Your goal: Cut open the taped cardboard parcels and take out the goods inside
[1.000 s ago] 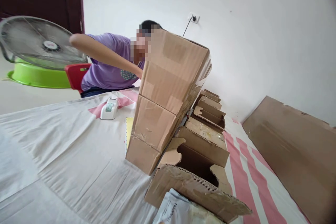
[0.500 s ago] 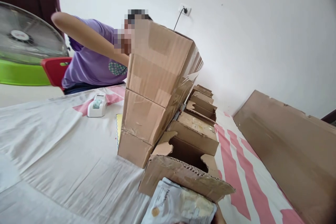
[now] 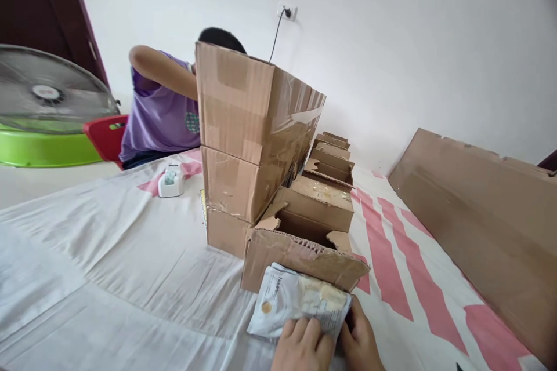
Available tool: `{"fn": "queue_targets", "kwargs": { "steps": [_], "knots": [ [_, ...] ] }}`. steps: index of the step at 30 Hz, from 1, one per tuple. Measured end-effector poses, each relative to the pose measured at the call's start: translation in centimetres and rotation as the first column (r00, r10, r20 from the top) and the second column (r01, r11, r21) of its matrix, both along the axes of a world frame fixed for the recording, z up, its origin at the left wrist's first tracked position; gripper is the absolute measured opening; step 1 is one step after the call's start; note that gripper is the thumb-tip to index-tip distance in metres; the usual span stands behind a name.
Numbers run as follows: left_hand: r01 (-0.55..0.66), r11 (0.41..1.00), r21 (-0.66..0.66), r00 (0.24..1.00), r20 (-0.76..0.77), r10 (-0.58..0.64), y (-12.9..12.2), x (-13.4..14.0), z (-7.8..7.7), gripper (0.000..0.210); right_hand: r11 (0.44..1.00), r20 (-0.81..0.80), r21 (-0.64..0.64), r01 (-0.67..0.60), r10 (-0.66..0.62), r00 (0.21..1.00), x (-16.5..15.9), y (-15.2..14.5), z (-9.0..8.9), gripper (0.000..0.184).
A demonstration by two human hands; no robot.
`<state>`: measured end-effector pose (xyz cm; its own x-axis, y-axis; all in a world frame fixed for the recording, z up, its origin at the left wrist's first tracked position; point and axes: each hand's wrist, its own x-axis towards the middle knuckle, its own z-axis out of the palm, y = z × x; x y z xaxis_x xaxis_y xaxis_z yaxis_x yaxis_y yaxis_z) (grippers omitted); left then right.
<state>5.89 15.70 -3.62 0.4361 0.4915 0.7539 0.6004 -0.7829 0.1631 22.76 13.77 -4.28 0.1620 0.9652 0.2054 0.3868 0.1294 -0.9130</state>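
A small stack of white printed pouches point(image 3: 282, 301) rests against the front of an open cardboard box point(image 3: 300, 252). My left hand point(image 3: 302, 348) has its fingers bent over the near edge of the pouches, and its thumb is hidden. At the right end of the stack, my right hand point(image 3: 361, 336) grips the pouches' edge between thumb and fingers. The inside of the box is dark, and its contents cannot be made out.
Tall stacked cartons point(image 3: 235, 110) stand left of a row of open boxes point(image 3: 333, 159). Behind them sits a person in a purple shirt point(image 3: 161, 119). A white label-printer-like device point(image 3: 171, 182) lies on the cloth; a large cardboard panel point(image 3: 470, 203) leans at right.
The view has shifted, so both my hands now show on the pouches; before, they were mostly below the frame. The person behind the cartons has their head lower behind them.
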Motion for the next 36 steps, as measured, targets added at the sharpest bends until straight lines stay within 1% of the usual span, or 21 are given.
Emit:
{"fn": "queue_targets", "kwargs": {
  "steps": [3, 6, 9, 12, 15, 18, 23, 27, 32, 36],
  "knots": [
    [0.053, 0.994, -0.1, 0.999, 0.018, -0.051, -0.3, -0.5, 1.3, 0.026, 1.0, -0.019, 0.002, 0.007, -0.007, 1.0, -0.5, 0.0, 0.2, 0.023],
    [0.059, 0.982, -0.18, 0.996, 0.071, -0.047, -0.8, -1.0, 2.8, 0.016, 0.999, -0.039, 0.03, 0.017, -0.016, 0.999, -1.0, 0.1, 0.6, 0.017],
    [0.053, 0.978, -0.201, 0.997, 0.064, -0.041, -1.2, -1.2, 4.0, 0.019, 0.997, -0.032, 0.066, 0.027, -0.025, 0.999, -1.3, 0.2, 1.1, 0.013],
    [0.034, 0.98, -0.196, 0.998, 0.055, -0.023, -1.5, -1.3, 4.6, 0.013, 0.995, 0.033, 0.092, 0.048, -0.051, 0.998, -1.5, 0.1, 1.6, 0.011],
    [0.031, 0.98, -0.196, 0.999, 0.042, -0.023, -1.4, -1.4, 4.8, 0.011, 0.993, 0.116, 0.1, 0.058, -0.07, 0.991, -1.6, 0.1, 1.8, 0.013],
    [0.022, 0.984, -0.178, 1.0, 0.018, -0.019, -1.1, -1.5, 4.6, 0.013, 0.993, 0.163, 0.095, 0.077, -0.092, 0.982, -1.6, 0.2, 1.8, 0.015],
    [-0.021, 0.991, -0.131, 0.999, 0.028, 0.025, -0.6, -1.8, 4.1, 0.015, 0.991, 0.265, 0.062, 0.116, -0.128, 0.956, -1.9, 0.1, 2.0, 0.017],
    [-0.074, 0.993, -0.094, 0.997, 0.023, 0.077, -0.4, -2.1, 3.8, 0.015, 0.989, 0.373, 0.025, 0.148, -0.146, 0.916, -2.3, -0.2, 2.8, 0.02],
    [-0.102, 0.99, -0.102, 0.995, -0.004, 0.102, -0.4, -2.0, 3.6, 0.016, 0.983, 0.492, -0.023, 0.184, -0.149, 0.858, -2.7, -0.3, 3.6, 0.021],
    [-0.147, 0.983, -0.109, 0.988, -0.053, 0.142, -0.4, -1.8, 3.5, 0.016, 0.982, 0.57, -0.053, 0.181, -0.119, 0.813, -3.3, -0.7, 4.2, 0.025]
  ]
}}
